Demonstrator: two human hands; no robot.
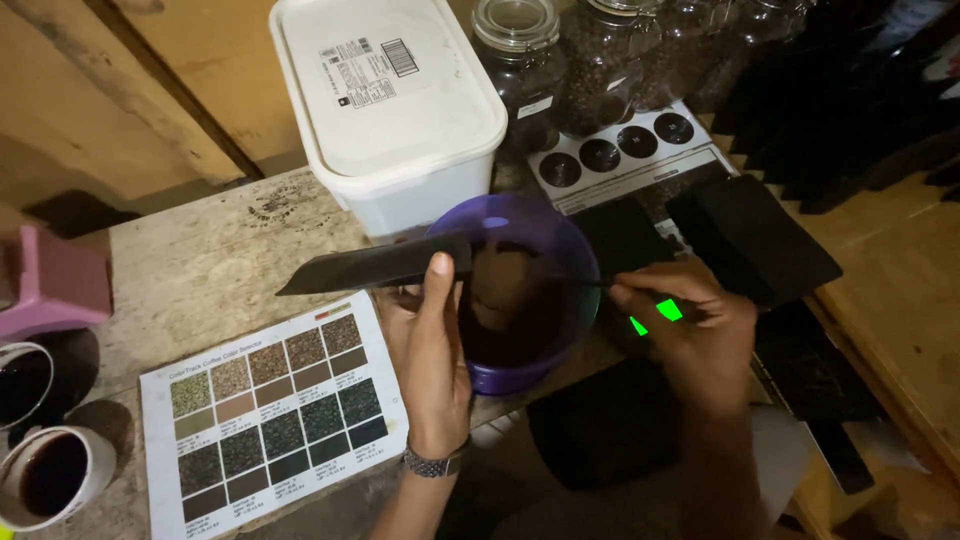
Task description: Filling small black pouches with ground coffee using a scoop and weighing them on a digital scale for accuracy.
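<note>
A purple bowl (560,250) holding dark brown coffee grounds sits at the table's front edge. My left hand (432,345) holds a flat black card (375,266) level over the bowl's left rim, thumb on top. My right hand (685,330) grips a thin dark tool (590,284) whose tip reaches into the bowl from the right. A watch sits on my left wrist.
A printed colour chart (272,410) of roast shades lies front left. Two cups of dark coffee (50,470) stand at the left edge beside a pink object (55,285). Behind the bowl are a white lidded tub (390,100), jars of beans (520,70), a disc sample card (620,150) and black trays (750,235).
</note>
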